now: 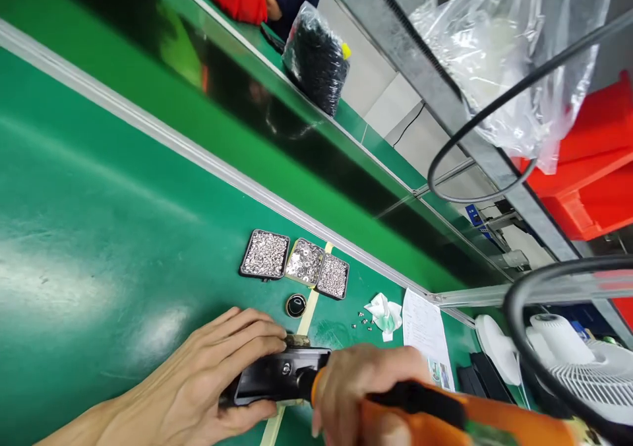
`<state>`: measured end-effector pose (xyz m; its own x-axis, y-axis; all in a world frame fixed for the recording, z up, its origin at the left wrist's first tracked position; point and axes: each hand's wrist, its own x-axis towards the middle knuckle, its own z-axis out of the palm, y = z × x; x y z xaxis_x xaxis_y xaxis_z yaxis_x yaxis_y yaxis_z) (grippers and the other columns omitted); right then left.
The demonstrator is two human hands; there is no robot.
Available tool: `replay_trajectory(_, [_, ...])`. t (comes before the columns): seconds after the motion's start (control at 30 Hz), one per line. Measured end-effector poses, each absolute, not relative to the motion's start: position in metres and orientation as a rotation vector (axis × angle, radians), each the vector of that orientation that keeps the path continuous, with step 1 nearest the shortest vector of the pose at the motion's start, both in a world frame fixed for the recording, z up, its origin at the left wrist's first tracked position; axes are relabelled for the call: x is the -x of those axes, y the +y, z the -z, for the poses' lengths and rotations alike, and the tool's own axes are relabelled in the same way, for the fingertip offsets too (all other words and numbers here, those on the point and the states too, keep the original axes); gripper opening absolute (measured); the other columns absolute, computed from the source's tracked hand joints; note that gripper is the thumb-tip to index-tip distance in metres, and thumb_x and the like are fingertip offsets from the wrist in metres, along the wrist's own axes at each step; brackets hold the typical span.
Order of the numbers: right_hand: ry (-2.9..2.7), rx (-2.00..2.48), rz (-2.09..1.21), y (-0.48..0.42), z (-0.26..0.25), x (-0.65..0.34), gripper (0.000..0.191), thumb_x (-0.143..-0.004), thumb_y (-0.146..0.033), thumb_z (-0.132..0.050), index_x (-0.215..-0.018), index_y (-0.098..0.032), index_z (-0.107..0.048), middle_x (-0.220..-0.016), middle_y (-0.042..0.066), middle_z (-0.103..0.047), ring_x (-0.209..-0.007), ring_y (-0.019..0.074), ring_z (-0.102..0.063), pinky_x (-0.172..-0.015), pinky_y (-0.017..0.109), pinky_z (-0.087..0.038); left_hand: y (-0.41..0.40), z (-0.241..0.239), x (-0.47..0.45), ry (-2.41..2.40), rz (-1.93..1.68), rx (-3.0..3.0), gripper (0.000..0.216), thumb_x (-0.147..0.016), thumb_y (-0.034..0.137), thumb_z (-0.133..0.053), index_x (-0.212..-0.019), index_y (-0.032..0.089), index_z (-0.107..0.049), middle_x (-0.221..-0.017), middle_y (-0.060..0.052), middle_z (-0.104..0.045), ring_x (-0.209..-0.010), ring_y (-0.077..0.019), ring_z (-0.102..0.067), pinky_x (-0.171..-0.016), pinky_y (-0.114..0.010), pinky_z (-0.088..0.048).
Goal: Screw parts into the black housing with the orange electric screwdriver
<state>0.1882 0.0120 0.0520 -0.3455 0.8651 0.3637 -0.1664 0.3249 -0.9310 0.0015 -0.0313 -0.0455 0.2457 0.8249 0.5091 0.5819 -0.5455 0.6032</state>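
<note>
My left hand (pixel 208 373) grips a black plastic part (pixel 270 377) lying on the green work surface (pixel 99 235), fingers curled over its top edge and thumb under it. My right hand (pixel 361 386) is wrapped round an orange and black electric screwdriver (pixel 445 413), whose tip rests on the black part near a screw. Just beyond the part lies a small round black ring piece (pixel 295 305).
Three small trays of silver screws and washers (pixel 297 264) sit side by side behind the hands. A crumpled tissue (pixel 386 314), loose screws and a printed sheet (pixel 422 330) lie to the right, then a white fan (pixel 588 360). Black cables, a bag of black parts (pixel 316 57), red bins and another person lie farther off.
</note>
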Motion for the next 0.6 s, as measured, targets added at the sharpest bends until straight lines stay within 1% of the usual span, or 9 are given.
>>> replay_trajectory(0.1, [-1.379, 0.551, -1.119, 0.042, -0.068, -0.184, 0.01, -0.113, -0.04, -0.059, -0.11, -0.031, -0.062, -0.057, -0.012, -0.045, -0.038, 0.0088, -0.041, -0.045, 0.019, -0.047, -0.036, 0.052, 0.002, 1.369, -1.117, -2.33, 0.045, -0.097, 0.044, -0.077, -0.134, 0.024, -0.059, -0.127, -0.002, -0.077, -0.118, -0.019, -0.07, -0.106, -0.032, -0.05])
replay_trajectory(0.17, [-1.375, 0.636, -1.078, 0.068, -0.07, -0.191, 0.01, -0.11, -0.037, -0.066, -0.115, -0.029, -0.064, -0.065, -0.01, -0.058, -0.05, 0.0105, -0.056, -0.055, 0.022, -0.055, -0.041, 0.058, 0.004, 1.414, -1.048, -2.367, 0.049, -0.099, 0.05, -0.074, -0.139, 0.026, -0.059, -0.138, -0.001, -0.073, -0.127, -0.0186, -0.066, -0.115, -0.03, -0.042])
replay_trajectory(0.2, [-1.437, 0.697, -1.074, 0.079, -0.067, -0.197, 0.02, -0.109, -0.04, -0.069, -0.124, -0.028, -0.064, -0.074, -0.006, -0.067, -0.061, 0.0128, -0.065, -0.063, 0.026, -0.06, -0.044, 0.061, 0.004, 1.433, -1.009, -2.375, 0.052, -0.1, 0.054, -0.072, -0.142, 0.026, -0.059, -0.144, -0.001, -0.071, -0.131, -0.0189, -0.063, -0.119, -0.029, -0.037])
replay_trajectory(0.27, [-1.612, 0.813, -1.045, 0.092, -0.059, -0.217, 0.044, -0.107, -0.049, -0.069, -0.144, -0.027, -0.06, -0.105, 0.004, -0.078, -0.095, 0.0201, -0.076, -0.087, 0.036, -0.065, -0.047, 0.064, 0.003, 1.491, -0.94, -2.4, 0.066, -0.101, 0.061, -0.068, -0.154, 0.024, -0.053, -0.152, -0.002, -0.066, -0.139, -0.0211, -0.057, -0.125, -0.03, -0.028])
replay_trajectory(0.33, [-1.783, 0.954, -0.94, 0.087, -0.048, -0.243, 0.058, -0.11, -0.053, -0.061, -0.161, -0.029, -0.05, -0.141, 0.011, -0.07, -0.13, 0.0266, -0.068, -0.11, 0.045, -0.058, -0.045, 0.064, -0.002, 1.541, -0.895, -2.485, 0.085, -0.097, 0.07, -0.067, -0.162, 0.019, -0.046, -0.155, -0.005, -0.065, -0.14, -0.026, -0.055, -0.125, -0.035, -0.025])
replay_trajectory(0.4, [-1.875, 1.134, -0.761, 0.065, -0.035, -0.272, 0.055, -0.115, -0.049, -0.052, -0.167, -0.033, -0.044, -0.156, 0.01, -0.06, -0.143, 0.0271, -0.059, -0.117, 0.046, -0.053, -0.038, 0.06, -0.011, 1.555, -0.898, -2.61, 0.089, -0.092, 0.077, -0.068, -0.157, 0.017, -0.054, -0.153, -0.009, -0.067, -0.134, -0.0317, -0.058, -0.118, -0.041, -0.03])
replay_trajectory(0.43, [-1.884, 1.235, -0.668, 0.05, -0.028, -0.288, 0.051, -0.116, -0.044, -0.047, -0.166, -0.035, -0.045, -0.155, 0.01, -0.061, -0.137, 0.0257, -0.063, -0.111, 0.043, -0.057, -0.035, 0.058, -0.015, 1.558, -0.91, -2.655, 0.084, -0.09, 0.077, -0.07, -0.149, 0.018, -0.062, -0.151, -0.01, -0.069, -0.13, -0.0332, -0.061, -0.113, -0.042, -0.033])
replay_trajectory(0.5, [-1.915, 1.387, -0.532, 0.017, -0.009, -0.318, 0.04, -0.117, -0.036, -0.047, -0.155, -0.034, -0.059, -0.138, 0.009, -0.07, -0.114, 0.0222, -0.073, -0.09, 0.034, -0.064, -0.03, 0.054, -0.022, 1.554, -0.939, -2.685, 0.068, -0.088, 0.072, -0.076, -0.135, 0.022, -0.072, -0.146, -0.008, -0.072, -0.123, -0.0329, -0.066, -0.107, -0.041, -0.039])
replay_trajectory(0.6, [-2.007, 1.536, -0.181, -0.027, 0.03, -0.351, 0.028, -0.112, -0.033, -0.058, -0.134, -0.029, -0.074, -0.115, 0.01, -0.076, -0.101, 0.025, -0.077, -0.085, 0.035, -0.066, -0.031, 0.046, -0.028, 1.566, -1.039, -2.384, 0.057, -0.085, 0.066, -0.082, -0.131, 0.034, -0.074, -0.137, 0.0, -0.077, -0.113, -0.0278, -0.074, -0.097, -0.036, -0.052])
